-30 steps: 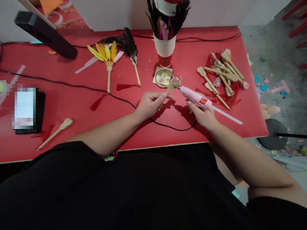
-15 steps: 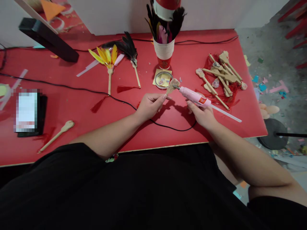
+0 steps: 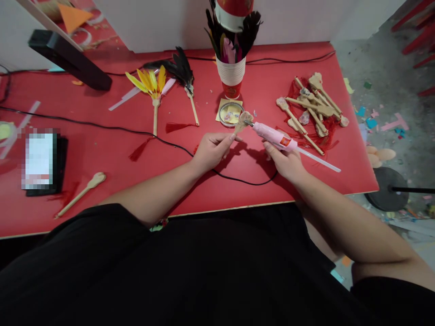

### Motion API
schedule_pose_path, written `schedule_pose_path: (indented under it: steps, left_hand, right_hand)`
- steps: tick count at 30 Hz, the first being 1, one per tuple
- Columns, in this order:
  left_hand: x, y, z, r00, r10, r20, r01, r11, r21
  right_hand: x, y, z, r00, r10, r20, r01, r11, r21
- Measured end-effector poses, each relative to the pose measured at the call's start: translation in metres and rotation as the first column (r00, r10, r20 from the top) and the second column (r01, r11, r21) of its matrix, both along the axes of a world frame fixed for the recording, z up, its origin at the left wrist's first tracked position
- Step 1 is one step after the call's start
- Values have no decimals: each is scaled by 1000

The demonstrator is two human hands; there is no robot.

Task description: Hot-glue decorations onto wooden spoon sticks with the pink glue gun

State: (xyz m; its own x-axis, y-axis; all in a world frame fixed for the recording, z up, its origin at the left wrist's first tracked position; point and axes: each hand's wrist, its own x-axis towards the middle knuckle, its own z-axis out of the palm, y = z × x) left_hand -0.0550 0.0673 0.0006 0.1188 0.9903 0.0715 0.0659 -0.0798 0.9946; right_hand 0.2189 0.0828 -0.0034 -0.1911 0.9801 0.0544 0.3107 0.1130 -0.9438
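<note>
My left hand (image 3: 212,151) pinches a small wooden fan handle (image 3: 243,121), its broad head tilted up and away from me. In my right hand (image 3: 285,158) is a pink hot glue gun (image 3: 272,134), a clear glue stick (image 3: 319,159) poking out of its back. The gun's metal tip meets the face of the wooden head. Just behind them a round clear dish (image 3: 231,114) rests on a yellow paper. Left of that lie a yellow feather fan (image 3: 155,90) and a black feather fan (image 3: 187,81), both with red tassels.
A paper cup stack (image 3: 232,74) full of feathers stands at the back. Wooden handles with red tassels (image 3: 314,106) are piled at the right. One loose handle (image 3: 89,188), a phone (image 3: 40,160) and a black stand (image 3: 70,59) are at the left. A black cord (image 3: 102,123) crosses the red table.
The camera view has shifted very slightly. Both hands keep their hold, and the glue gun's tip stays at the wooden head.
</note>
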Motion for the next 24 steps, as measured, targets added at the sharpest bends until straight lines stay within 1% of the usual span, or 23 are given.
schedule_pose_path:
  steps: [7,14,19,24]
  left_hand:
    - [-1,1,-3,1000,6,-14,-6,1000,-6]
    - [-1,0,-1,1000,5,-30,-6,1000,-6]
    - [-1,0,0,1000,0,-19,0,1000,-14]
    - [0,0,0,1000,1,-17,-1,1000,-13]
  right_hand:
    - [0,1,-1,1000,-11,-17,11,1000,-4]
    - [0,0,1,1000,-16,-15,16,1000,0]
    - [-1,0,-1,999,-15,-38,14,999,-29]
    - [-1,0,1,1000,-8,-11,8,1000,-13]
